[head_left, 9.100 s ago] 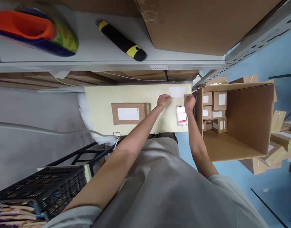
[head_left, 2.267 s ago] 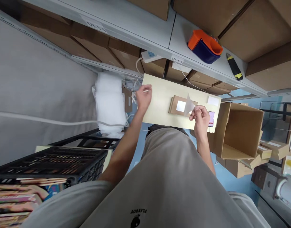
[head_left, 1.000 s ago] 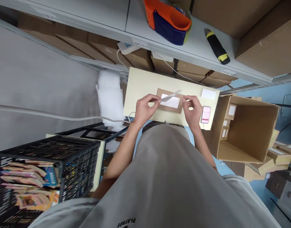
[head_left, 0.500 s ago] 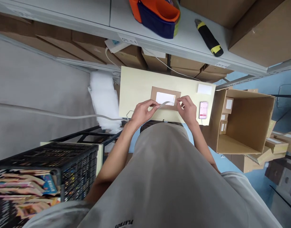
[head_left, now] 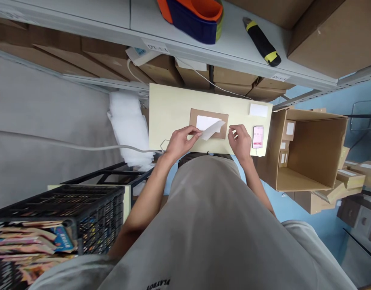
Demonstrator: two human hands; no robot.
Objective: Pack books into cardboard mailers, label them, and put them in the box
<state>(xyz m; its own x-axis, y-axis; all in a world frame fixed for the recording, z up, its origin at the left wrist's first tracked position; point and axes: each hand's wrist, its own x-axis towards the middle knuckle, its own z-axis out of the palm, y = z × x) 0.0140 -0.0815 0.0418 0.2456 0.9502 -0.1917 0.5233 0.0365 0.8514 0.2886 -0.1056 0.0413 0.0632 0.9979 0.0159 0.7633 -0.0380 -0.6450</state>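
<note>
My left hand (head_left: 182, 141) pinches one end of a thin white paper slip (head_left: 212, 129) between thumb and fingertips. The slip tilts up to the right over a flat brown cardboard package (head_left: 208, 112), which lies on the cream tabletop (head_left: 170, 104). A white label (head_left: 203, 121) sits on the package's upper face, partly hidden behind the slip. Just right of the package, my right hand (head_left: 240, 141) hovers with curled fingers, thumb and index slightly apart, and nothing visible between them. It does not touch the slip.
A phone (head_left: 258, 137) and a white paper stack (head_left: 258, 110) lie at the table's right. Beyond stands an open carton (head_left: 312, 149) with small boxes. A shelf above holds a tape dispenser (head_left: 194, 20) and a utility knife (head_left: 262, 42). A black crate (head_left: 97, 217) stands lower left.
The slip has turned from a narrow curved strip seen edge-on to a broader face. My right hand has moved slightly right, away from the slip's end; my left still holds it.
</note>
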